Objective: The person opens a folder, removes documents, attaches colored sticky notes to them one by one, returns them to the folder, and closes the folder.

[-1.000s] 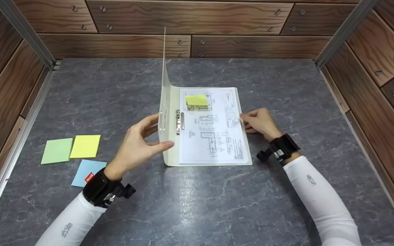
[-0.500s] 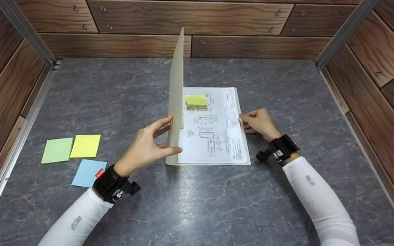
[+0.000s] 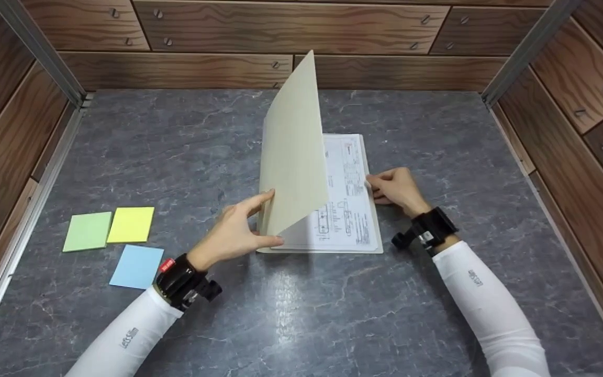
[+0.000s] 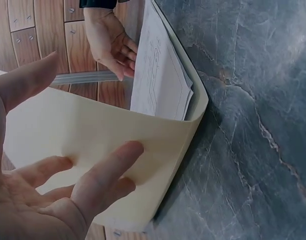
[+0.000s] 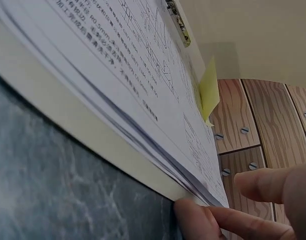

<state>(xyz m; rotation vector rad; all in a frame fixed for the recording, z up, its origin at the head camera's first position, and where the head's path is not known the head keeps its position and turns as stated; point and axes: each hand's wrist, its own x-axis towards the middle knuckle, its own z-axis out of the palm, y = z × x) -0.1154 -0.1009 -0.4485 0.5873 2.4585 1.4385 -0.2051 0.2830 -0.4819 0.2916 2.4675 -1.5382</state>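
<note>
A cream folder [image 3: 296, 157] stands half closed on the table, its front cover tilted over a stack of printed drawings [image 3: 356, 209]. The left hand [image 3: 236, 230] presses fingertips against the cover's outer face near the spine, fingers fairly straight, thumb apart. At the folder's right edge rests the right hand [image 3: 397, 189]; its fingertips touch the edge beside the papers, while its thumb stays off the sheets in the right wrist view. That view also shows a yellow sticky note [image 5: 209, 92] on the top drawing and a metal clip [image 5: 178, 22] by the spine. The cover hides both in the head view.
Green [image 3: 87, 231], yellow [image 3: 131, 224] and blue [image 3: 136, 267] sticky-note pads lie at the left of the grey marbled table [image 3: 301, 319]. Wood-patterned walls [image 3: 333, 26] enclose the table at the back and both sides.
The cover has swung from near upright to leaning right over the drawings, hiding the note and clip. The left hand has moved right with it; the right hand has stayed at the edge.
</note>
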